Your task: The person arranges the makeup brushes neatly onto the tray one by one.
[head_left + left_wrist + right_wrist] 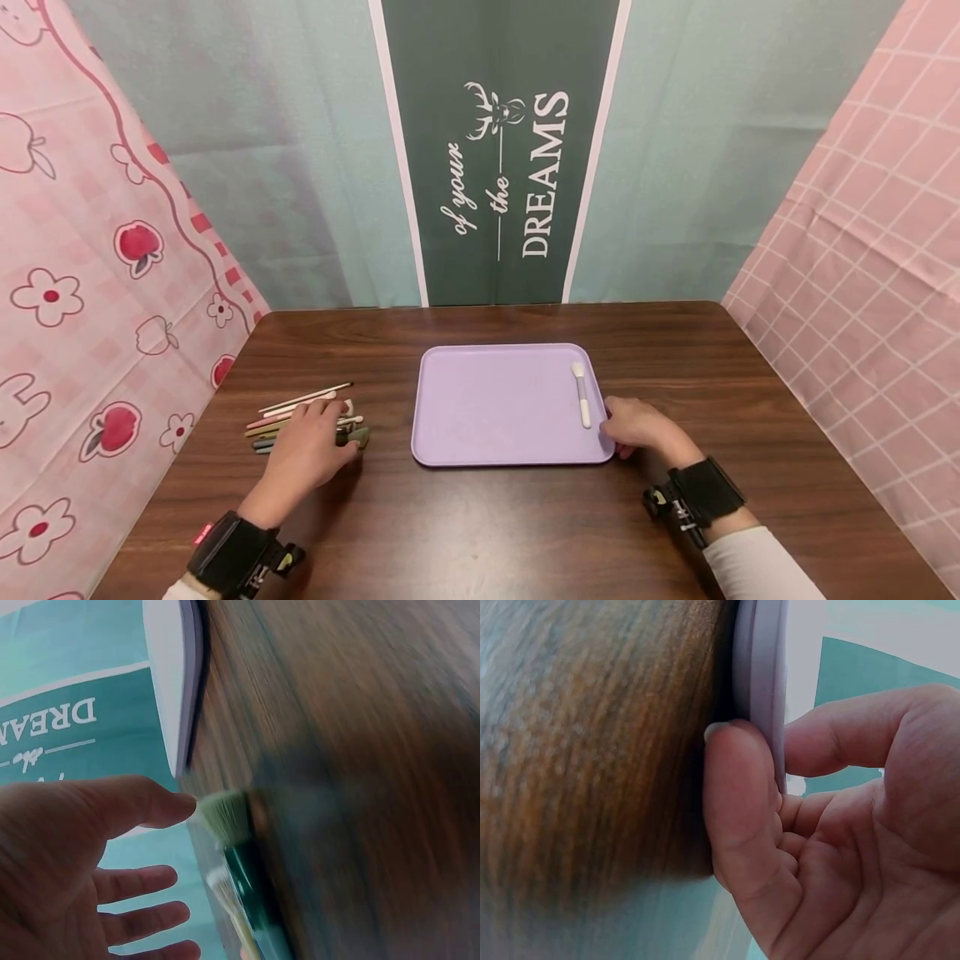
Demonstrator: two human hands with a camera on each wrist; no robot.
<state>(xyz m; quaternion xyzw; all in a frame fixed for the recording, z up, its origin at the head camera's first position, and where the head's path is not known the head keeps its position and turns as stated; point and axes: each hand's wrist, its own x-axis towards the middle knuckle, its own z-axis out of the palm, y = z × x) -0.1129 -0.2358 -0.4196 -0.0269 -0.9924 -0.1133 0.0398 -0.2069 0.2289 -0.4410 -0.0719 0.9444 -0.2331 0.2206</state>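
My left hand (303,446) hovers over a bunch of makeup brushes (264,432) at the left of the table, fingers loosely spread. In the left wrist view, the thumb tip is beside the green bristles of a dark-handled brush (225,817), and a thinner pale brush (232,904) lies next to it. Whether the thumb touches the bristles, I cannot tell. My right hand (641,425) pinches the right edge of a lilac tray (487,408) between thumb and fingers. On the tray's right side lies one white-and-grey brush (582,396), bristles pointing away.
The brown wooden table (480,533) carries the tray at its middle. A green curtain with lettering (498,167) hangs behind it. Pink patterned cloths flank the left and right sides.
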